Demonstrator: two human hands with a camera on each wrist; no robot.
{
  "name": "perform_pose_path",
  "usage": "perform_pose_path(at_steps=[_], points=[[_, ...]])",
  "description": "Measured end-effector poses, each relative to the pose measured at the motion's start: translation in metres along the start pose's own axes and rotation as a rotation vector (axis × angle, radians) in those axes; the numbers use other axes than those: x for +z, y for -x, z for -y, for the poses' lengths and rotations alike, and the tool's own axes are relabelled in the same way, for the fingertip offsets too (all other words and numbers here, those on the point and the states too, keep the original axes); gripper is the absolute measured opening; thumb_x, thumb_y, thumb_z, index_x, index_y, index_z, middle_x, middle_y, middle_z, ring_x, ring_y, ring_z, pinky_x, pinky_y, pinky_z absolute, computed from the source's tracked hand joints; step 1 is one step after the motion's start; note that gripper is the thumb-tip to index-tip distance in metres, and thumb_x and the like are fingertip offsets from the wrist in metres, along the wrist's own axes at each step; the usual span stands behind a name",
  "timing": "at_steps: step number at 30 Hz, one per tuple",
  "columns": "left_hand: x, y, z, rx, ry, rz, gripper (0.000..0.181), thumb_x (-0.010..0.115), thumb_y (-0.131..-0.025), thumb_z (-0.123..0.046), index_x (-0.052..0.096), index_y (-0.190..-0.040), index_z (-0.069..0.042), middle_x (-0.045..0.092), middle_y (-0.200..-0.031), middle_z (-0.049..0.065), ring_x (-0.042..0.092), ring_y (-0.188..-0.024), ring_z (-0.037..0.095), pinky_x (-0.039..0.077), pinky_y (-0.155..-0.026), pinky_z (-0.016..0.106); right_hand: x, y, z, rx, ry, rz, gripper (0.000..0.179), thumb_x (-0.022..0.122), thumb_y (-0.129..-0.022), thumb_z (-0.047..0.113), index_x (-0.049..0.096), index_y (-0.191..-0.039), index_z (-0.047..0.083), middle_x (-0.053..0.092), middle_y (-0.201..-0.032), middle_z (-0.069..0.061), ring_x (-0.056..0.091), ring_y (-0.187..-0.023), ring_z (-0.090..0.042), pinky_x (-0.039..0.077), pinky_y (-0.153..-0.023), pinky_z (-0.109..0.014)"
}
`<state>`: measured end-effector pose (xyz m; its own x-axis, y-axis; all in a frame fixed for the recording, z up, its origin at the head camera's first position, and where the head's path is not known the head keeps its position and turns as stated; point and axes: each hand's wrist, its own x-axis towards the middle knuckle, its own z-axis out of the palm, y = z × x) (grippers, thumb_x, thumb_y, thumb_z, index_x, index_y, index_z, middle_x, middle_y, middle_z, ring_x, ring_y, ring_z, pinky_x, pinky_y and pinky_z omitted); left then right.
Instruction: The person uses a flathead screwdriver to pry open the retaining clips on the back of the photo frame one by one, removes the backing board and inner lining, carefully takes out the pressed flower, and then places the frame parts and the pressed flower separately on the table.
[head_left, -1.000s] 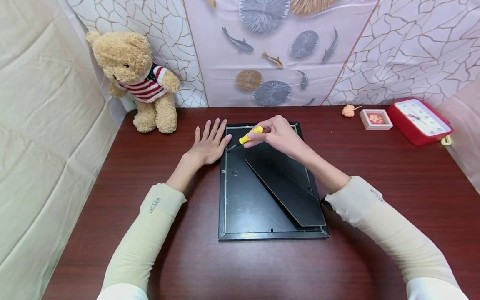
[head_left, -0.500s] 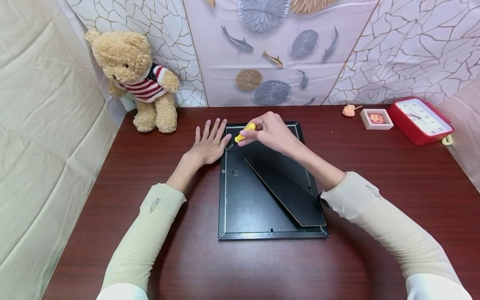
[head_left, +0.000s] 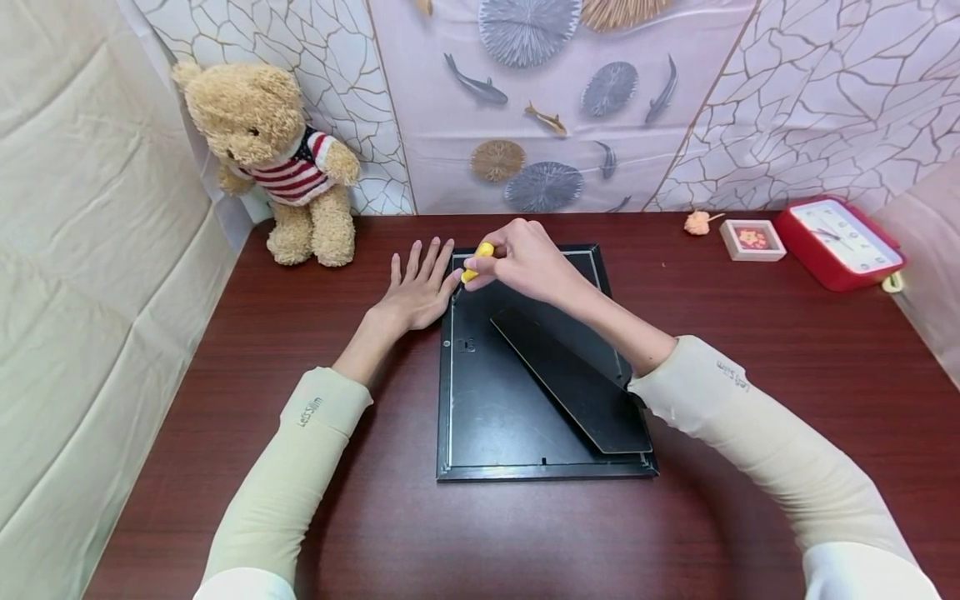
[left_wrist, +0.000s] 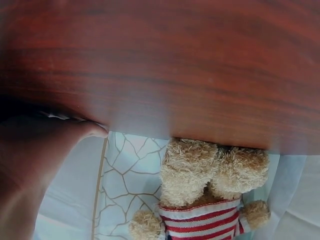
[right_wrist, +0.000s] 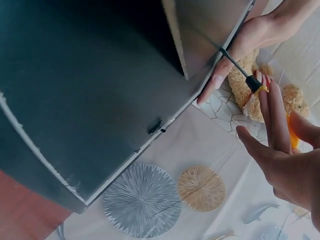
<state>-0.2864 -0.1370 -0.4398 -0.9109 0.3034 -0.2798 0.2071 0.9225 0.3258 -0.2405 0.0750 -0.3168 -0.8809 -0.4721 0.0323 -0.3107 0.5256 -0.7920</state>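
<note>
A black picture frame [head_left: 487, 417] lies face down on the table, its backing board and slanted easel stand [head_left: 573, 383] facing up. My right hand [head_left: 531, 262] pinches the yellow handle of a screwdriver [head_left: 477, 262] over the frame's upper left side. In the right wrist view the screwdriver shaft [right_wrist: 237, 66] reaches down to the frame's edge, its tip at a small dark tab [right_wrist: 223, 51]. My left hand [head_left: 415, 290] lies flat with spread fingers on the table, the thumb at the frame's left edge. In the left wrist view only part of the left hand [left_wrist: 35, 155] shows.
A teddy bear [head_left: 288, 158] in a striped sweater sits at the back left of the dark wood table [head_left: 540, 542]. Toward the back right are a red clock [head_left: 840, 242], a small pink box [head_left: 752, 240] and a small peach-coloured item [head_left: 697, 222]. Patterned cloth hangs behind.
My right hand has moved left, and the screwdriver handle has swung upright toward the frame's left edge. The left hand and the picture frame have stayed in place.
</note>
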Motion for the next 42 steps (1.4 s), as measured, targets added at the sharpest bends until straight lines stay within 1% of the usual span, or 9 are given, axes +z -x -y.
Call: perform_pose_path(at_steps=[4, 14, 21, 30, 32, 36, 38, 39, 42], points=[[-0.001, 0.001, 0.0, -0.001, -0.009, 0.005, 0.069, 0.01, -0.118, -0.056, -0.019, -0.175, -0.031, -0.025, -0.183, -0.002, -0.029, -0.168, 0.029, -0.022, -0.132, 0.06, 0.002, -0.003, 0.005, -0.012, 0.01, 0.007, 0.018, 0.074, -0.106, 0.013, 0.082, -0.099, -0.002, 0.084, -0.087, -0.011, 0.084, -0.087, -0.019, 0.045, -0.066, -0.025], [-0.004, 0.002, -0.003, 0.001, -0.031, 0.017, 0.068, 0.013, -0.119, -0.048, -0.021, -0.174, -0.028, -0.026, -0.183, 0.0, -0.031, -0.167, 0.028, -0.021, -0.131, 0.061, 0.005, -0.007, 0.014, -0.083, 0.127, -0.025, 0.023, 0.074, -0.104, 0.015, 0.083, -0.088, 0.002, 0.083, -0.08, -0.007, 0.084, -0.082, -0.02, 0.036, -0.057, -0.024], [-0.004, 0.001, -0.001, -0.005, -0.027, 0.008, 0.069, 0.011, -0.118, -0.053, -0.021, -0.174, -0.029, -0.025, -0.183, 0.0, -0.03, -0.167, 0.029, -0.022, -0.131, 0.06, 0.001, -0.006, 0.012, -0.045, 0.092, 0.013, 0.021, 0.073, -0.106, 0.016, 0.083, -0.096, 0.0, 0.084, -0.085, -0.008, 0.084, -0.088, -0.022, 0.043, -0.065, -0.025], [-0.004, 0.001, 0.0, -0.006, -0.003, 0.006, 0.07, 0.009, -0.117, -0.059, -0.019, -0.175, -0.03, -0.022, -0.184, 0.002, -0.028, -0.168, 0.03, -0.021, -0.132, 0.059, -0.007, 0.0, 0.003, -0.071, 0.117, 0.043, 0.02, 0.073, -0.107, 0.018, 0.082, -0.103, 0.0, 0.085, -0.089, -0.008, 0.084, -0.09, -0.021, 0.049, -0.072, -0.026], [-0.004, 0.0, 0.001, -0.005, -0.002, 0.004, 0.071, 0.01, -0.117, -0.06, -0.018, -0.175, -0.031, -0.021, -0.184, 0.003, -0.027, -0.168, 0.029, -0.02, -0.132, 0.059, -0.01, 0.002, -0.002, -0.092, 0.152, 0.026, 0.021, 0.074, -0.107, 0.021, 0.082, -0.103, 0.002, 0.084, -0.086, -0.006, 0.084, -0.085, -0.019, 0.052, -0.075, -0.027], [-0.001, -0.001, 0.002, 0.003, 0.007, -0.003, 0.071, 0.011, -0.117, -0.06, -0.017, -0.175, -0.032, -0.018, -0.185, 0.003, -0.026, -0.169, 0.028, -0.019, -0.133, 0.059, -0.022, 0.008, -0.021, -0.117, 0.168, -0.084, 0.021, 0.079, -0.104, 0.028, 0.084, -0.104, 0.007, 0.081, -0.08, -0.004, 0.079, -0.076, -0.019, 0.052, -0.073, -0.025], [-0.001, 0.0, 0.003, 0.009, 0.017, -0.005, 0.07, 0.011, -0.117, -0.061, -0.017, -0.175, -0.033, -0.018, -0.185, 0.002, -0.026, -0.169, 0.027, -0.018, -0.133, 0.059, -0.032, 0.014, -0.033, -0.105, 0.055, -0.149, 0.02, 0.08, -0.103, 0.026, 0.084, -0.107, 0.007, 0.079, -0.083, -0.006, 0.074, -0.078, -0.02, 0.052, -0.074, -0.026], [0.0, 0.0, 0.003, 0.012, 0.022, -0.008, 0.07, 0.011, -0.117, -0.061, -0.016, -0.175, -0.033, -0.017, -0.185, 0.002, -0.025, -0.169, 0.027, -0.018, -0.133, 0.059, -0.037, 0.016, -0.039, -0.092, -0.071, -0.176, 0.019, 0.079, -0.104, 0.024, 0.084, -0.109, 0.006, 0.078, -0.087, -0.007, 0.073, -0.081, -0.021, 0.054, -0.077, -0.025], [0.0, 0.002, 0.004, 0.02, 0.043, -0.019, 0.07, 0.013, -0.117, -0.06, -0.015, -0.176, -0.033, -0.015, -0.185, 0.003, -0.024, -0.169, 0.027, -0.018, -0.133, 0.059, -0.052, 0.024, -0.055, -0.102, -0.636, -0.238, 0.018, 0.07, -0.109, 0.012, 0.08, -0.112, -0.002, 0.077, -0.101, -0.012, 0.074, -0.094, -0.022, 0.061, -0.095, -0.029]])
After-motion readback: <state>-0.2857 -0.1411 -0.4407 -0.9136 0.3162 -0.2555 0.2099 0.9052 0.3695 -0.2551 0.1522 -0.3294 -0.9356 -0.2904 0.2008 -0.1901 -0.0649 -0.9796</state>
